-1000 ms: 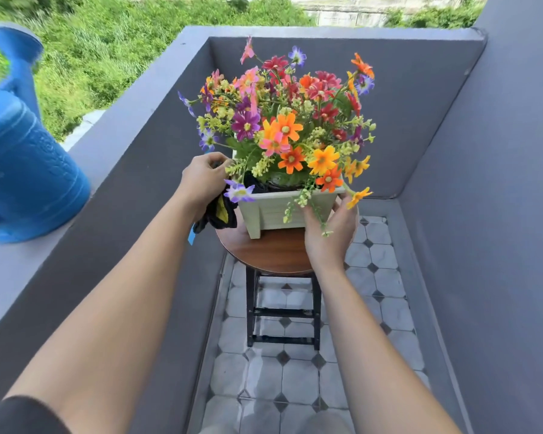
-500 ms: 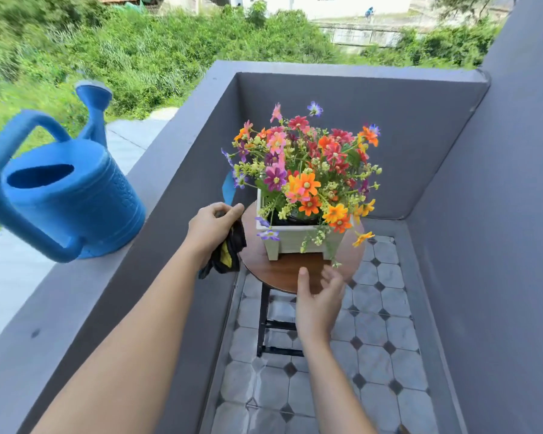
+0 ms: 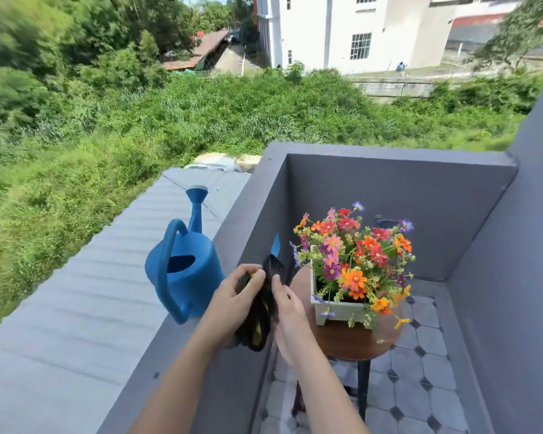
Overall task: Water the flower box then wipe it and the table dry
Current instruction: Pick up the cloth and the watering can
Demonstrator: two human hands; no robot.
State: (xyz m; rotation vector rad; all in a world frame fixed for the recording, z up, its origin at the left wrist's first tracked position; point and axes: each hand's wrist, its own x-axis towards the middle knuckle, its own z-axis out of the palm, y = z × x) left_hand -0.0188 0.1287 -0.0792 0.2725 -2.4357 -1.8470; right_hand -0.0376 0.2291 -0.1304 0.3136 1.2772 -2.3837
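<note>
We've got the cloth [image 3: 261, 311] pinched between both hands at 6 o'clock; left hand [image 3: 232, 303] grips its left edge, right hand [image 3: 287, 311] presses its right side, looks like refolding; cloth clear of the table [image 3: 351, 343]; box [image 3: 336, 305] stands on the table at 4 o'clock, apart from our hands; can [image 3: 182, 270] parked upright on the ledge [image 3: 201, 336] at 8 o'clock, so watering likely done; can't tell if box or table is wet; wiping unconfirmed.

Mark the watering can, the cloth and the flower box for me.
watering can [image 3: 188, 277]: head view, on its blue body.
cloth [image 3: 262, 311]: head view, on the dark fold between both hands.
flower box [image 3: 342, 310]: head view, on its pale front wall.
</note>
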